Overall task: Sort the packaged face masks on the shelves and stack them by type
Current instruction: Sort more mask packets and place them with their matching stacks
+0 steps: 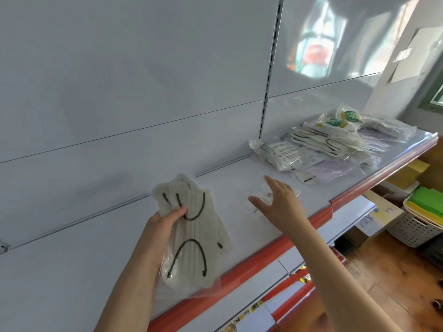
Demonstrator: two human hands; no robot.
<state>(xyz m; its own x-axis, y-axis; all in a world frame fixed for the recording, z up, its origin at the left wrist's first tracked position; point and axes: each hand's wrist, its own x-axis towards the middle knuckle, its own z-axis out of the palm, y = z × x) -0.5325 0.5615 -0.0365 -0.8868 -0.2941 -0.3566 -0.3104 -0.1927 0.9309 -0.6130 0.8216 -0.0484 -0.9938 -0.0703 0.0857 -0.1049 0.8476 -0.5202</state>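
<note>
While the left hand (165,221) grips a fanned bunch of off-white masks with black ear loops in clear plastic sleeves (191,231), thumb pressed across their upper half, the bunch hangs just above the front of the pale grey shelf board (134,236), probably so that one type stays gathered as a growing stack while the other hand fetches more. The right hand (278,202) is released, fingers spread and straight, hovering over a small, nearly transparent packet (266,192) lying flat on the shelf; whether it touches the packet cannot be told, but it looks like a reach to pick it up or slide it aside. Further right on the same shelf sits the unsorted heap (335,149): a white packet with printed text (278,152) at its near edge, more off-white black-looped masks on top, lilac ones beneath, and green-and-yellow labelled bags at the back. Most of the sorting appears to remain. A red price rail (263,255) runs along the shelf's front edge, with a plain grey back panel and slotted upright behind. Below right are a wooden floor, cardboard boxes, and a white lattice basket (417,226) holding green and yellow sheets.
</note>
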